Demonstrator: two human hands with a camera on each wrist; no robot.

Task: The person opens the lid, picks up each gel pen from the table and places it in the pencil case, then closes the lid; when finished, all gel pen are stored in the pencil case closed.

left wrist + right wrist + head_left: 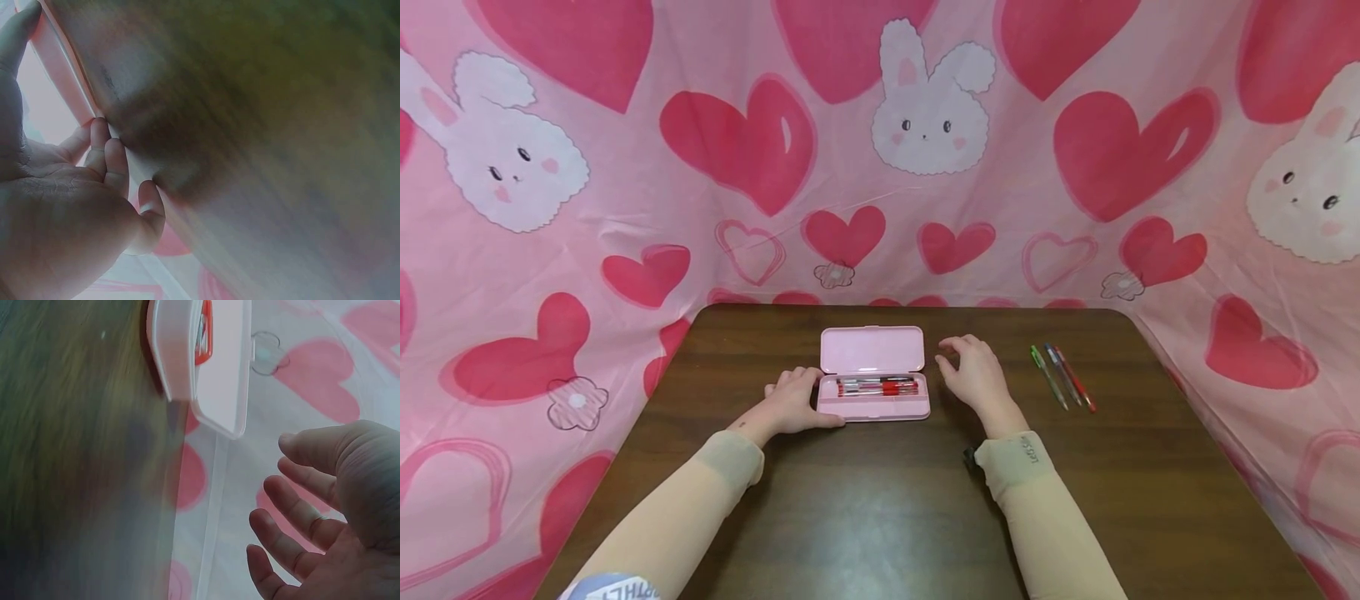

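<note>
A pink pencil case (874,408) lies on the table with its lid (872,350) raised toward the back. Several pens (877,387), some with red parts, are inside its rear section. My left hand (790,404) holds the case's left end, thumb at the front edge and fingers by the far left corner. In the left wrist view, the fingertips (115,156) meet the case's side low over the wood. My right hand (977,375) hovers right of the case, its fingers loosely bent and nothing in them. The right wrist view shows the case (178,350) apart from that hand.
To the right lie a green pen (1049,379), a blue-topped clear pen (1063,372) and a red pen (1077,382), side by side at a slant. The brown wooden table (880,500) ends at a pink heart-and-rabbit cloth (880,283) behind and at the sides.
</note>
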